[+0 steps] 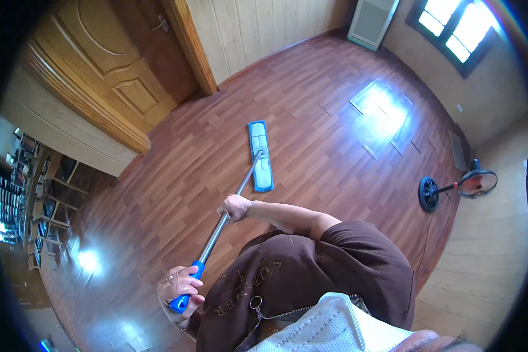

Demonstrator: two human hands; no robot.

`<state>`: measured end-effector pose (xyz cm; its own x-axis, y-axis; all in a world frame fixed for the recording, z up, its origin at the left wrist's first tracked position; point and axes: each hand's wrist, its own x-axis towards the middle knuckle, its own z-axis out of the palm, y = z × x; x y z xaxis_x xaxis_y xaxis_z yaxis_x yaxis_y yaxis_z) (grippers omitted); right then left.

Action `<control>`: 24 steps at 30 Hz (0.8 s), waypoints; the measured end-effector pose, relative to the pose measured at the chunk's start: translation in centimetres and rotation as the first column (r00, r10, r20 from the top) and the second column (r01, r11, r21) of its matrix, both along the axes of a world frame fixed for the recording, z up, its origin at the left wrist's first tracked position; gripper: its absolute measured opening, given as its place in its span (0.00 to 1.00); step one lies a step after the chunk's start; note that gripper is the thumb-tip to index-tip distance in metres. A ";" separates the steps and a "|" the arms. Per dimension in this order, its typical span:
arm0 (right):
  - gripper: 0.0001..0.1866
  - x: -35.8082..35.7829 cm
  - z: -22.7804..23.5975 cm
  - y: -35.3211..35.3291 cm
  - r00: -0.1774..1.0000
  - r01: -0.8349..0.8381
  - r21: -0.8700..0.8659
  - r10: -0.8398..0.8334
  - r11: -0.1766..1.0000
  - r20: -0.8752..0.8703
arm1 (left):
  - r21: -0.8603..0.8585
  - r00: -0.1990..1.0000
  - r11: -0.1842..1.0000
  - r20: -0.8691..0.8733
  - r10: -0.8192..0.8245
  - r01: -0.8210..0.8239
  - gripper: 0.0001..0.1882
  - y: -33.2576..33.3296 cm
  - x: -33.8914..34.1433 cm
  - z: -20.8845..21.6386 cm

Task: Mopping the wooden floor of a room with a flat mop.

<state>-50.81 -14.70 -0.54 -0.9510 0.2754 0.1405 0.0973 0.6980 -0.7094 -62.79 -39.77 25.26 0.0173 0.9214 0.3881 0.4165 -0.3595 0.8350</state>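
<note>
A flat mop reaches out ahead of me, its pale-blue head with a darker blue fringe point(265, 170) lying on the wooden floor point(311, 158). Its silver pole point(214, 236) slants back toward my body. My left hand point(180, 288) is wrapped round the blue grip point(198, 270) at the near end, a ring on one finger. Farther up, my right hand point(236, 208) is closed round the metal pole, with the arm stretched across in front of my chest.
A wooden door point(108, 64) stands at the far left. Chairs point(51, 205) line the left side. On the right is a standing fan point(477, 183) with a round black base and a cord along the floor. A tall white cabinet-like unit point(371, 22) stands at the back near a window point(454, 29).
</note>
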 end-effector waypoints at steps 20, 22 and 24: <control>0.07 25.9 -7.9 -3.5 0.852 0.484 0.131 -0.500 0.865 0.154 | -0.140 0.830 0.881 0.429 -0.357 0.452 0.10 4.0 11.4 -9.6; 0.06 29.6 -8.2 -4.9 0.765 0.588 0.146 -0.605 0.796 0.221 | -0.167 0.812 0.843 0.417 -0.409 0.511 0.10 4.4 14.2 -9.2; 0.04 33.8 -7.4 -6.1 0.750 0.607 0.153 -0.626 0.780 0.213 | -0.177 0.799 0.817 0.399 -0.450 0.549 0.09 4.8 17.3 -8.9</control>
<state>-17.04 -20.81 -7.90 -0.5833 0.8118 -0.0247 0.6822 0.4732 -0.5574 -45.51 -35.02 16.35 0.4237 0.8850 0.1929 -0.0706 -0.1800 0.9811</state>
